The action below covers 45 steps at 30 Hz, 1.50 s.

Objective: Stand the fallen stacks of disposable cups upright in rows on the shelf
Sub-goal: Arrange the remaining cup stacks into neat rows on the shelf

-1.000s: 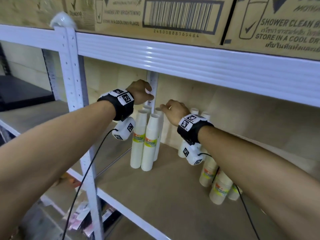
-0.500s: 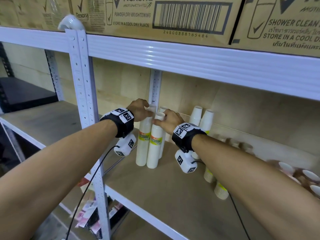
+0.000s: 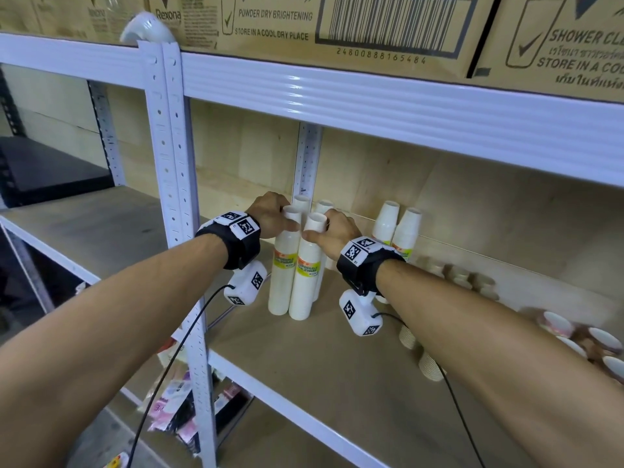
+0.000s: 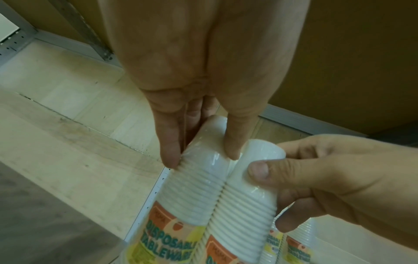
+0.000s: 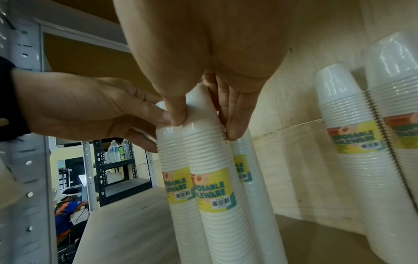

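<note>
Two tall wrapped stacks of white disposable cups stand side by side on the wooden shelf (image 3: 304,366) by the rear post. My left hand (image 3: 270,219) pinches the top of the left stack (image 3: 283,271) between thumb and fingers (image 4: 169,157). My right hand (image 3: 329,229) grips the top of the right stack (image 3: 308,275), and its thumb (image 5: 178,116) presses the side. Two more stacks (image 3: 324,206) stand right behind them. Another upright pair (image 3: 398,224) leans at the back wall. Fallen stacks (image 3: 427,364) lie under my right forearm.
Loose cups (image 3: 553,324) lie toppled at the far right of the shelf. A white upright post (image 3: 175,184) stands at the shelf's front left. The beam of the upper shelf (image 3: 371,106) hangs low overhead, with cardboard boxes (image 3: 337,25) on top.
Both hands came down from near the rear post onto the tops of the two front stacks and now hold them. The stacks stand closer together.
</note>
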Tool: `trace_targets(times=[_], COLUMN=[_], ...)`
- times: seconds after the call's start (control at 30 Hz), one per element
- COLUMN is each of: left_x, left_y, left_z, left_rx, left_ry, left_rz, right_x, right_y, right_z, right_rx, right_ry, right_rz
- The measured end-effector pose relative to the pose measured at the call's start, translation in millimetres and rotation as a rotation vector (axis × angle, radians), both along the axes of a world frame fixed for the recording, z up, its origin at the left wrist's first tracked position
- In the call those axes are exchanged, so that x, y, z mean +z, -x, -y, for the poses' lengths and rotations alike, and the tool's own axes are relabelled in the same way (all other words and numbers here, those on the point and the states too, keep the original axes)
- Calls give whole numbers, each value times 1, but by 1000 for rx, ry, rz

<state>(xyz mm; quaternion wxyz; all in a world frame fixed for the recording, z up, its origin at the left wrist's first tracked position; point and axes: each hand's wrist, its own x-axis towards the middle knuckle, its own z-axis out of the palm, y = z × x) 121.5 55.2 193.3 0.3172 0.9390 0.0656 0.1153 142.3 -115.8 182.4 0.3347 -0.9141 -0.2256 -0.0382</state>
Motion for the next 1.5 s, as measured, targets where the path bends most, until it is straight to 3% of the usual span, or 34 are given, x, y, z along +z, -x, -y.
trace_targets(times=[0.3,0.63,1.0,1.5], left_x=[12,26,20,6], left_y=[-2,-29,-72,-114], left_z=[22,74,123,142], left_rx=[-80,-184,-297,-345], left_ry=[109,145,59,19], left_rz=[38,-15,34,61], right_x=[11,20,22,9], right_y=[3,-24,-40,-73], right_z=[25,79,122,137], right_rx=[-16,-185,-288,-404], right_ry=[-15,30,-46,-77], right_rz=[18,23,53,41])
